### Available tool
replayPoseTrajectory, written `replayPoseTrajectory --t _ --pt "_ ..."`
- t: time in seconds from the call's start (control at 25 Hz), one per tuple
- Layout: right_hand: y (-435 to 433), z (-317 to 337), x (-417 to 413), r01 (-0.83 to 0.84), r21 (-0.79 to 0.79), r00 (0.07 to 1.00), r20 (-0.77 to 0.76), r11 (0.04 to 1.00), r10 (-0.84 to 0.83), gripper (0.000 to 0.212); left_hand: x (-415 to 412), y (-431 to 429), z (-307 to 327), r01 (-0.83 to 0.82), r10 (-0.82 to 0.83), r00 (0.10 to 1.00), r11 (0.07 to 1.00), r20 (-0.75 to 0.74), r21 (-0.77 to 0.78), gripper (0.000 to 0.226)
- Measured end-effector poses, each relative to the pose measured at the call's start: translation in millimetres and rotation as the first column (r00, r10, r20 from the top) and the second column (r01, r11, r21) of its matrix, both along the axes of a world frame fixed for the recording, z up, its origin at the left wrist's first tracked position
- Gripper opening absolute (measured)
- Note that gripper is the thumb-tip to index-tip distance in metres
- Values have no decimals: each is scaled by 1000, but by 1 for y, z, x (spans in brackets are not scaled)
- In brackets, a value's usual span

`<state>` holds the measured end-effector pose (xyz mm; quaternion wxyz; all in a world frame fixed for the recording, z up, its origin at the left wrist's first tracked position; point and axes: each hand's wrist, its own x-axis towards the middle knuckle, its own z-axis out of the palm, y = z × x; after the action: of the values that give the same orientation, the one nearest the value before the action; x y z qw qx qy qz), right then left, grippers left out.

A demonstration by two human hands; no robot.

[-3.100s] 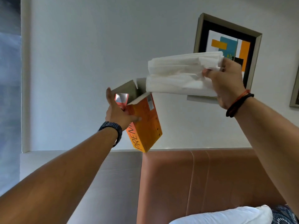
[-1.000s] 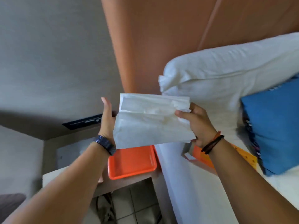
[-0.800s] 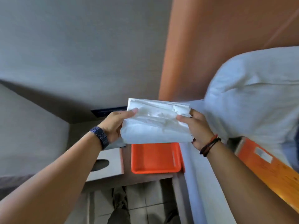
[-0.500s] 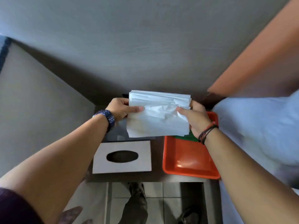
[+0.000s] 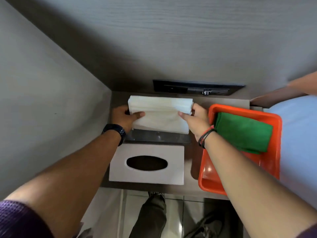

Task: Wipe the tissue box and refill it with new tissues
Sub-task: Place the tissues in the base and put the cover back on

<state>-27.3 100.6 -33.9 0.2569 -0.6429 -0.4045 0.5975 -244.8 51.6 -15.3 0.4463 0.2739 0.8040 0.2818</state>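
I hold a thick stack of white tissues (image 5: 160,114) by its two ends, my left hand (image 5: 124,118) on the left end and my right hand (image 5: 197,117) on the right. The stack hangs over the dark base of the tissue box (image 5: 157,137) on the bedside table (image 5: 229,101). Nearer to me lies the box's pale lid (image 5: 147,164) with its oval slot facing up. How far the stack sits in the base is hidden by the tissues.
An orange tray (image 5: 272,162) with a folded green cloth (image 5: 243,133) stands at the right of the table. A black switch panel (image 5: 197,87) is on the wall behind. The white bed (image 5: 298,143) borders the right; grey walls close the left and back.
My view has swung from the bed and headboard down to the bedside table. Both hands have carried the tissue stack lower and over the box base.
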Motion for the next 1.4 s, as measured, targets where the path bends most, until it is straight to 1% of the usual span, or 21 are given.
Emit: replayPoseTrajectory --t 0.16,0.28,0.4,0.48,0.56,0.64,0.68,0.76,0.8,0.84,0.88,0.92,1.0,1.04,1.12,1.16,1.2,1.24,1.28,1.36,1.4 --pt "-8 -16 -5 -97 -57 993 69 994 101 33 -4 -14 -16 2 2 999 996 45 -93 35" --pt "-7 -24 -6 -160 -116 971 162 980 178 32 -2 -14 -23 44 -38 998 987 42 -154 35" --pt "-5 -32 -6 -264 -212 900 296 941 320 32 0 -14 -33 92 -93 996 963 8 -253 34" --pt "-3 -35 -9 -291 -262 838 394 920 377 34 0 -14 -40 113 -121 993 951 -10 -289 35" --pt "-2 -34 -13 -262 -269 784 500 927 367 28 0 -12 -44 156 -188 980 929 -65 -336 38" --pt "-3 -32 -16 -226 -260 731 591 939 340 34 1 -10 -45 178 -247 955 920 -163 -350 45" --pt "-4 -30 -17 -221 -240 700 636 945 325 37 1 -10 -45 186 -269 932 930 -243 -316 50" --pt "-9 -29 -19 -255 -177 642 704 951 303 43 0 -12 -44 249 -293 848 956 -441 -156 55" --pt "-12 -30 -20 -283 -146 626 721 948 298 43 0 -15 -44 340 -325 792 938 -517 -70 54" --pt "-14 -31 -20 -302 -122 622 726 945 293 43 0 -17 -44 460 -380 740 888 -555 5 54" --pt "-15 -31 -20 -305 -100 632 722 947 280 41 -1 -20 -46 592 -463 679 804 -570 54 58" --pt "-15 -33 -20 -293 -81 650 713 953 261 40 -1 -23 -49 715 -567 593 698 -572 50 66" --pt "-15 -35 -19 -258 -55 687 692 965 223 36 -3 -25 -55 858 -755 381 504 -533 -101 80" --pt "-16 -36 -19 -253 -42 694 688 967 211 36 -6 -24 -60 877 -806 297 443 -512 -188 83" --pt "-22 -34 -20 -288 25 684 705 957 188 37 -10 -21 -69 876 -841 182 374 -510 -304 81" --pt "-27 -33 -21 -360 96 654 735 928 178 37 -10 -21 -73 874 -845 134 347 -518 -341 81" --pt "-31 -33 -21 -473 176 606 777 864 173 39 -9 -20 -75 870 -844 96 329 -528 -367 80" --pt "-33 -34 -21 -607 232 547 816 760 188 42 -8 -19 -76 866 -842 74 320 -535 -384 81" --pt "-34 -35 -20 -742 230 473 846 630 247 45 -6 -19 -77 861 -841 64 319 -537 -397 82" --pt "-30 -39 -19 -920 62 238 873 386 426 53 -4 -21 -81 848 -839 59 328 -541 -417 85" --pt "-28 -42 -17 -947 -34 132 865 319 484 55 -3 -22 -83 843 -836 52 330 -546 -425 86"
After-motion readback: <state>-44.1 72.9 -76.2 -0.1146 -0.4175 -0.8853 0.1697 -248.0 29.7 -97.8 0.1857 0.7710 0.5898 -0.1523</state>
